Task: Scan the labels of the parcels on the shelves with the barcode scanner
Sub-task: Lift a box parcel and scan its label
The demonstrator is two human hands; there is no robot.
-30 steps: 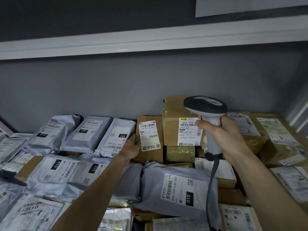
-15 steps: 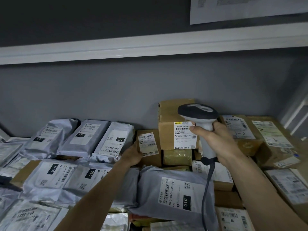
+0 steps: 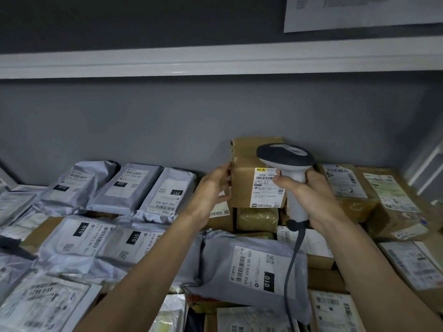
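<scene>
Step in hand: right hand (image 3: 309,197) grips barcode scanner (image 3: 287,164); left hand (image 3: 211,188), fingers loosely spread, steadies cardboard parcel (image 3: 244,173) (label (image 3: 266,188) at scanner's 7 o'clock); next, aim and trigger.

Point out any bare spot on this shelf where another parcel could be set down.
Hardly any: grey mailers and cardboard boxes overlap edge to edge. The only open room is above the back-row mailers, against the grey wall, left of the tall box the left hand touches. Most crowded around the scanner.
</scene>
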